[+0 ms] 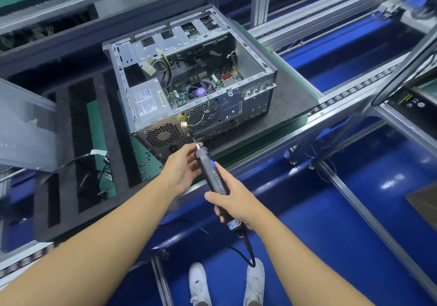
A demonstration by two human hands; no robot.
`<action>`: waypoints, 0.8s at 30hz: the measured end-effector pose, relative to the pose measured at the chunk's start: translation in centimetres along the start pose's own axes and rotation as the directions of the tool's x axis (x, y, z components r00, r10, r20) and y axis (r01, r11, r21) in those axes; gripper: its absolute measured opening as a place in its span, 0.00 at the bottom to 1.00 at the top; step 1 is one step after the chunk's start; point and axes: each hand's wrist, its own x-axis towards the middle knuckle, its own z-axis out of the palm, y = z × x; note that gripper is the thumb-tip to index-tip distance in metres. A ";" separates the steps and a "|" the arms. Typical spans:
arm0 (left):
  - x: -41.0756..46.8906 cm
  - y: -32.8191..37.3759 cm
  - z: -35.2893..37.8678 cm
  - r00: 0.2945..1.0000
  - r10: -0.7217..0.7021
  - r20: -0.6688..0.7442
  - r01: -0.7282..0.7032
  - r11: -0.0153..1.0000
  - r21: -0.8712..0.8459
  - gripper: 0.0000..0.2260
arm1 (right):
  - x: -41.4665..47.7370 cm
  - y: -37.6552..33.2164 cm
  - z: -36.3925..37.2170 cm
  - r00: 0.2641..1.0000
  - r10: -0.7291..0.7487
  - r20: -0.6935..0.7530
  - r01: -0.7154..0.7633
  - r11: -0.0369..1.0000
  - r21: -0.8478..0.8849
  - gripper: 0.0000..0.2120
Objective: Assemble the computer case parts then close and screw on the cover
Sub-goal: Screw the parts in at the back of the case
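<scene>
Black foam tray (71, 225): left of computer case (236, 107), holding cables (94, 173).
Right hand (236, 202): grips electric screwdriver (214, 178).
Left hand (182, 166): pinches its tip.

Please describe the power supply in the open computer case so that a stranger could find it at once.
Find the open computer case on the dark mat. In its near left corner sits the power supply, a plain grey metal box. Alone among the parts inside, it bears a large pale printed label on top.

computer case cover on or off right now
Off: the computer case lies open on top, with its power supply, fan and cables plainly showing inside.
</scene>
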 end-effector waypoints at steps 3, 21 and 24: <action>0.1 0.1 0.2 0.999 0.021 -0.042 -0.018 0.998 0.066 0.07 | 0.2 -0.1 0.4 1.000 -0.002 -0.003 0.002 1.000 0.011 0.39; 0.5 0.0 0.0 0.995 0.097 -0.020 -0.094 0.988 0.126 0.08 | 0.2 -0.1 1.0 0.999 -0.020 -0.048 0.018 1.000 -0.023 0.40; 0.5 0.5 0.2 0.995 0.101 -0.022 -0.097 0.987 0.131 0.08 | 0.4 -0.6 1.1 0.998 -0.029 -0.051 0.028 0.999 -0.022 0.39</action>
